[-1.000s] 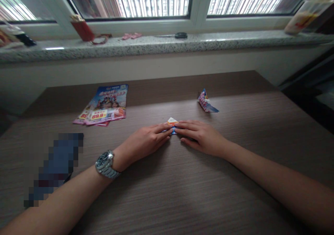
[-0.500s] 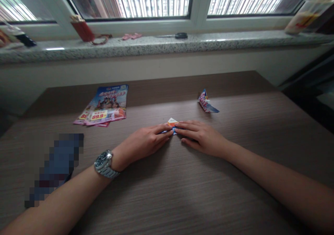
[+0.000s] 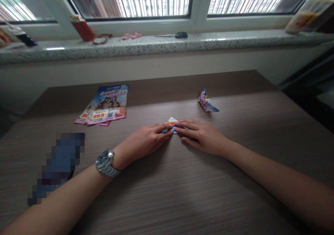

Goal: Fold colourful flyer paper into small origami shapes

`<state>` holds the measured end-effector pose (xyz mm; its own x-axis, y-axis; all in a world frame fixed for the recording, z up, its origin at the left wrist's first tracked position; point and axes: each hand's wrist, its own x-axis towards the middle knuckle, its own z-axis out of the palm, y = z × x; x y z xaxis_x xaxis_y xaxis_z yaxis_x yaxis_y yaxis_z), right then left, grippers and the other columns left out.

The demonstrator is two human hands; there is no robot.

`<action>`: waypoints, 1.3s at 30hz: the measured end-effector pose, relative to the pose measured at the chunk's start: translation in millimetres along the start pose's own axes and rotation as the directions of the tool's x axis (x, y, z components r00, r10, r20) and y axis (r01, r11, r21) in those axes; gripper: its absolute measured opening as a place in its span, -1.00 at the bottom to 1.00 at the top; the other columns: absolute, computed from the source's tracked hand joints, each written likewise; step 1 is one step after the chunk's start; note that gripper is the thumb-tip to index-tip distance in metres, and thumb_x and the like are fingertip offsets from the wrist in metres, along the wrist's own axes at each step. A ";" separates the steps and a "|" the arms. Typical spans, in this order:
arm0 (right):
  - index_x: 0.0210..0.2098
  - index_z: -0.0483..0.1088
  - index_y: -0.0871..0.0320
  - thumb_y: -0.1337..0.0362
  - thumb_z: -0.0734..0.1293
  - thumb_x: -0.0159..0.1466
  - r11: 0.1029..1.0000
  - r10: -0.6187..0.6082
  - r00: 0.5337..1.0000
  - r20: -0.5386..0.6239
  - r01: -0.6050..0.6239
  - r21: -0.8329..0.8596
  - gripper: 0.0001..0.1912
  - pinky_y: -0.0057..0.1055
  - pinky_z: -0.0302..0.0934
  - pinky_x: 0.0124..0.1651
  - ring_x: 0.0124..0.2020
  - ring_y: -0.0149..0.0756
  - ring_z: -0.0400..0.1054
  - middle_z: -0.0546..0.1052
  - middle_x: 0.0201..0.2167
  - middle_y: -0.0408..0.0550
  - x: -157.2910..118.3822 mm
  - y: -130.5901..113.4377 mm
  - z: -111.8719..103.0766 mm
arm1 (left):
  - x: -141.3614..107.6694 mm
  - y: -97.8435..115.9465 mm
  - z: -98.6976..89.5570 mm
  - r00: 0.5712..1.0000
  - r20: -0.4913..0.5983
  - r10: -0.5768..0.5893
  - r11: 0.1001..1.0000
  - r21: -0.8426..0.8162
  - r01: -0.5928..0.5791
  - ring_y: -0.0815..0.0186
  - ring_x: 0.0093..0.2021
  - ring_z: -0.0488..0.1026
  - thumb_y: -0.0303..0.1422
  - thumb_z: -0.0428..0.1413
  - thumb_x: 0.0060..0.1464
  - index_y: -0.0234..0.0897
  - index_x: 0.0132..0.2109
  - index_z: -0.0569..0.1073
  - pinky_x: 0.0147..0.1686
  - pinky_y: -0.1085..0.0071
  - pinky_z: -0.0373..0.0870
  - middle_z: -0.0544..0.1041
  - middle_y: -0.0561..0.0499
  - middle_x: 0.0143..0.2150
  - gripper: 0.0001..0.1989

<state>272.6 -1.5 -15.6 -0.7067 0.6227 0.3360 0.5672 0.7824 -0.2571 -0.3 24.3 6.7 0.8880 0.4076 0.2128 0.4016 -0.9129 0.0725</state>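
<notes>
A small folded paper (image 3: 172,123), white, orange and blue, lies flat on the brown wooden table (image 3: 161,186) with its white tip pointing away from me. My left hand (image 3: 146,139), with a metal watch (image 3: 106,162) at the wrist, rests its stretched fingers on the paper's left part. From the other side, the fingers of my right hand (image 3: 205,136) lie flat over its right part. Both sets of fingertips nearly meet at the middle and cover much of the paper. Behind my right hand stands a folded paper piece (image 3: 205,102) with pointed ends.
Printed flyers (image 3: 111,104) are stacked at the back left. A blurred-out dark blue object (image 3: 62,158) lies beside my left forearm. On the stone windowsill (image 3: 146,47) are a red container (image 3: 83,30), pink items (image 3: 132,36) and dark-handled scissors (image 3: 181,35).
</notes>
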 end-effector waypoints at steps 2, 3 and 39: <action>0.27 0.37 0.13 0.20 0.24 0.47 0.999 -0.005 1.000 0.009 0.005 -0.035 -0.58 -0.05 0.23 0.32 0.31 -0.06 0.28 0.42 0.29 0.05 -0.2 0.1 -0.5 | 0.8 0.9 0.2 1.000 -0.008 0.004 1.000 0.018 -0.004 0.18 0.18 0.50 -0.38 -0.06 0.43 -0.29 0.25 0.42 0.17 0.24 0.49 0.48 -0.17 0.23 -0.65; 0.27 0.37 0.13 0.19 0.24 0.47 0.998 -0.007 1.000 0.016 0.007 -0.056 -0.58 -0.03 0.21 0.33 0.33 -0.04 0.26 0.41 0.30 0.05 -0.2 0.1 -1.0 | 1.4 1.9 0.4 1.000 -0.015 0.003 1.000 0.027 -0.002 0.17 0.17 0.50 -0.38 -0.05 0.43 -0.30 0.25 0.42 0.17 0.22 0.50 0.48 -0.17 0.23 -0.65; 0.27 0.35 0.11 0.14 0.24 0.46 0.999 0.019 0.998 0.053 -0.021 0.040 -0.57 0.03 0.12 0.38 0.40 -0.05 0.15 0.34 0.35 0.09 -3.8 5.2 -7.8 | 4.8 29.4 2.2 0.999 -0.040 -0.021 0.999 -0.025 0.021 0.13 0.08 0.50 -0.30 -0.01 0.40 -0.30 0.21 0.44 0.07 0.15 0.50 0.51 -0.11 0.21 -0.65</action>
<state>281.5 0.1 -11.2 -0.7172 0.6370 0.2826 0.5644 0.7689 -0.3005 16.3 -0.5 7.7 0.8696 0.4259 0.2499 0.4140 -0.9046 0.1014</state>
